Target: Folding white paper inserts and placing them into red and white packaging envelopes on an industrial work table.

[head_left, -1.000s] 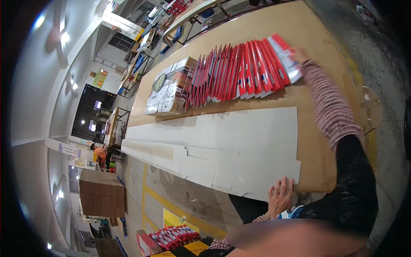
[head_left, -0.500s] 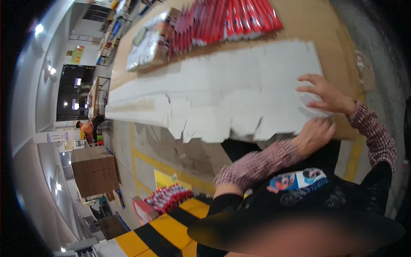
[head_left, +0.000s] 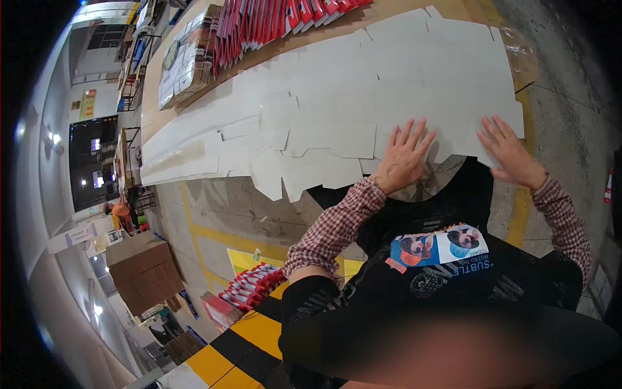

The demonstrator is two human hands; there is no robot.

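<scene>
Flat white cardboard (head_left: 337, 91) with slits and tabs along its edges covers the near side of the table. My left hand (head_left: 405, 157) rests on its near edge with fingers spread. My right hand (head_left: 512, 153) lies at the near right corner of the cardboard, its fingers outstretched. Neither hand grips anything. Whether the cardboard is one sheet or several overlapping ones, I cannot tell everywhere.
Behind the cardboard, red-and-white packs (head_left: 278, 24) line the brown tabletop (head_left: 476, 13). A clear-wrapped bundle (head_left: 186, 61) stands left of them. Brown boxes (head_left: 144, 269) are stacked at the left, near more red-and-white packs (head_left: 253, 285) and a yellow-and-black striped surface (head_left: 249, 336).
My left hand has moved left and gone from curled to spread flat. My right hand has moved slightly nearer. The white cardboard now reaches wider toward the right and the back.
</scene>
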